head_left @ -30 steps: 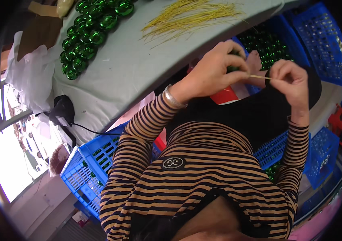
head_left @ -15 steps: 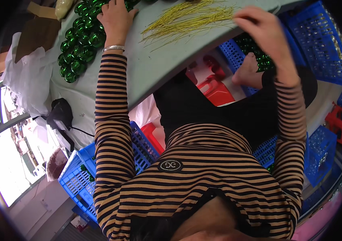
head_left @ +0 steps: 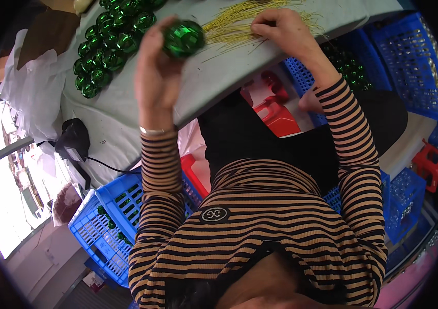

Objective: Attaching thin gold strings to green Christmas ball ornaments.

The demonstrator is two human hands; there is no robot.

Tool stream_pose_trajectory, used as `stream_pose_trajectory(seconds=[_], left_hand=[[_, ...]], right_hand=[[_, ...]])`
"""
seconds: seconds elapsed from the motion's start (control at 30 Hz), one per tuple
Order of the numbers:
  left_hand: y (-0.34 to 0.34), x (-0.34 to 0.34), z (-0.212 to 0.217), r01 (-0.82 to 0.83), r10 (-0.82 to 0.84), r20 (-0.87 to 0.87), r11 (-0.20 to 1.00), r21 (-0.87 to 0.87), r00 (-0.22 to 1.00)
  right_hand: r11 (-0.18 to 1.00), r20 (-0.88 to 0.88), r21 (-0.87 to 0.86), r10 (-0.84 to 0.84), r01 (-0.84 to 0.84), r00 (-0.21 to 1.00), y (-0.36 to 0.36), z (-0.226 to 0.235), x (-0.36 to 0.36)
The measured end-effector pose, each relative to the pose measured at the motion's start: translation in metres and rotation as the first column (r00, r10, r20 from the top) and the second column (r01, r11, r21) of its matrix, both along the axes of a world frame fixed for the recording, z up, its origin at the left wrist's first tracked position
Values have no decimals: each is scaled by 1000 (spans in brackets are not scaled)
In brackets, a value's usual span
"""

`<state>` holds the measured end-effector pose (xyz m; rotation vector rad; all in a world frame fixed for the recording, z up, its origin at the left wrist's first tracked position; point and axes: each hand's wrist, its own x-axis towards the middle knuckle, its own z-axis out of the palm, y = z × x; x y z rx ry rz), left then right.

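My left grip [head_left: 158, 72] grasps a shiny green ball [head_left: 185, 39] above the tabletop [head_left: 113, 113], just right of the heaped green balls [head_left: 112, 49]. My right grip [head_left: 285, 33] is at the yellow strands [head_left: 231, 28]; I cannot tell whether it pinches any. Near left, I see a blue crate [head_left: 110, 250] with loose balls [head_left: 108, 220] inside; far right, a second blue crate [head_left: 300, 74] holds more balls [head_left: 352, 68].

This place seems to be a small workshop: many shiny green balls [head_left: 110, 57] and yellow strands [head_left: 229, 23] lie on a cloth-covered table [head_left: 113, 110], with blue plastic crates [head_left: 107, 248] around
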<state>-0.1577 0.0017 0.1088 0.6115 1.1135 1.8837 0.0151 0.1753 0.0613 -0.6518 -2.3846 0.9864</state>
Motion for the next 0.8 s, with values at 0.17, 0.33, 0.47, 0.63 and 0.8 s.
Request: stream_pose_trajectory(seconds=[0.17,0.33,0.47,0.63,0.8], left_hand=[[-27,65,-35,370,-324,360,927,-65,875],[-30,107,-49,515,-441,489,857,-21,753],[-29,118,-64,511,-420,618,859,35,665],[-26,134,-87,424,-325,692,905,30,645],[-20,146,-91,522,-373,717,853,16,589]], right_hand=[[960,-63,-276,-70,50,996,-10,25,4],[946,-190,-311,-161,96,969,-23,69,20],[961,-280,-261,-167,93,945,-36,62,60],[885,-329,-421,-355,200,875,-88,50,110],[787,-277,-547,-492,286,825,-129,15,145]])
